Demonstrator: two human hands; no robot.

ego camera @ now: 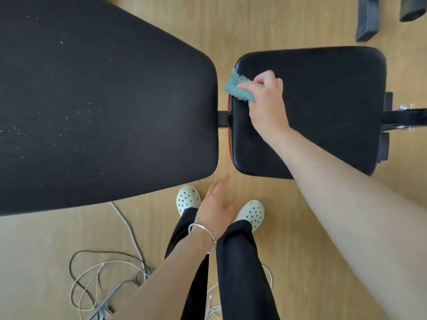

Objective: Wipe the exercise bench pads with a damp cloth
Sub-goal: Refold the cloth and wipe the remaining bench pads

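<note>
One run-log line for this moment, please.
right hand grips teal fluffy cloth; at edge of small black pad; left hand free; large black pad speckled

Head-worn, straight down over bench

Back pad: black upholstery, matt, fine-textured, dotted with pale specks.
Seat pad: black leather-like cover, smoother, faint sheen along near edge; red trim on edge facing back pad.
Cloth: teal, fluffy pile, crumpled.
Frame bar: black metal, matt.
Floor: light wood-look boards, smooth, low sheen, faint grain.
Clogs: pale mint moulded plastic or foam, matt, perforated.
Bangle: silver-coloured metal, polished.
Trousers: black fabric, matt.
Cables: grey and black, smooth sheathing.
</note>
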